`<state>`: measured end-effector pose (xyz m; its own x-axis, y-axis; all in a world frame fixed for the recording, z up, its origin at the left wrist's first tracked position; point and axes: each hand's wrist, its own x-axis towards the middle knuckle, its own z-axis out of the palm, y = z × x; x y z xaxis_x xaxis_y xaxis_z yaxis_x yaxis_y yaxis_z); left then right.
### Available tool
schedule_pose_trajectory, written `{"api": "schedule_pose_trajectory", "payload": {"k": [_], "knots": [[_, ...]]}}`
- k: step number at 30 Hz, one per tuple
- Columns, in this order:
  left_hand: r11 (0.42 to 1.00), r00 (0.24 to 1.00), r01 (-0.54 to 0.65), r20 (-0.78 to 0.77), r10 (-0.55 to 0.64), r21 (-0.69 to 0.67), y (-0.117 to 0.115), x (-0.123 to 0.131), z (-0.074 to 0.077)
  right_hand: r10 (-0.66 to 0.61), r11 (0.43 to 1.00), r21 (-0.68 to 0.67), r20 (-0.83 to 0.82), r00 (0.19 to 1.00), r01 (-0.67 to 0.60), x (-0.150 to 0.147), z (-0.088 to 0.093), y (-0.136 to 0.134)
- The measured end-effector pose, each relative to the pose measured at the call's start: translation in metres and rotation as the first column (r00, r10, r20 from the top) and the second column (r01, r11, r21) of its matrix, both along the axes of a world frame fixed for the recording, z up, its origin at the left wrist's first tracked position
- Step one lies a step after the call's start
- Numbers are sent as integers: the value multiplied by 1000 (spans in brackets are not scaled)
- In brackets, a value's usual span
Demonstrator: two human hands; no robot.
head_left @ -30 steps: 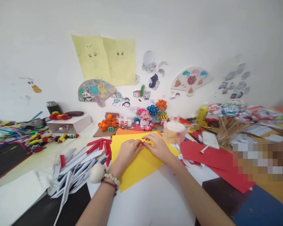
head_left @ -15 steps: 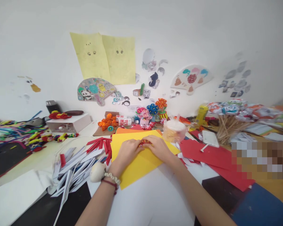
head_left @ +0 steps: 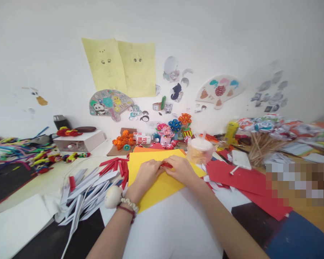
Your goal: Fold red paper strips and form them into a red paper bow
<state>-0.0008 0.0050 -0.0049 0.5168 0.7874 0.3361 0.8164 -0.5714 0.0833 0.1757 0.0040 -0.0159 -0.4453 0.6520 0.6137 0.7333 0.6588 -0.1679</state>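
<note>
Between the fingertips of both hands is a small red folded piece (head_left: 167, 164), probably paper, mostly covered by the fingers. My left hand (head_left: 148, 172) is closed on its left end, with a cream scrunchie (head_left: 130, 204) and a dark red bracelet on the wrist. My right hand (head_left: 180, 169) pinches the other end, fingertips close to the left ones. Both hands are over yellow paper sheets (head_left: 151, 201), which lie on a white surface (head_left: 172, 230).
Folded white strips (head_left: 81, 194) and red strips (head_left: 118, 166) lie to the left. Red paper (head_left: 240, 178) and a lidded cup (head_left: 201, 149) are at the right. Craft flowers (head_left: 166, 131) stand by the wall (head_left: 162, 21). A blurred-out patch covers the far right.
The fingers have shifted slightly around the red piece, which earlier showed yellow marks and now shows a plainer red face. The forearms are nearly still.
</note>
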Motion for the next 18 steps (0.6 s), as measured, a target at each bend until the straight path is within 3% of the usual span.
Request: {"api": "schedule_pose_trajectory", "payload": {"k": [6, 18], "knots": [[999, 1000, -13, 25, 12, 30, -1, 1, 0, -72, 997, 43, 19, 997, 71, 1, -3, 3], [997, 1000, 8, -25, -7, 73, -1, 1, 1, -32, 999, -15, -47, 998, 31, 2, -10, 10]]}}
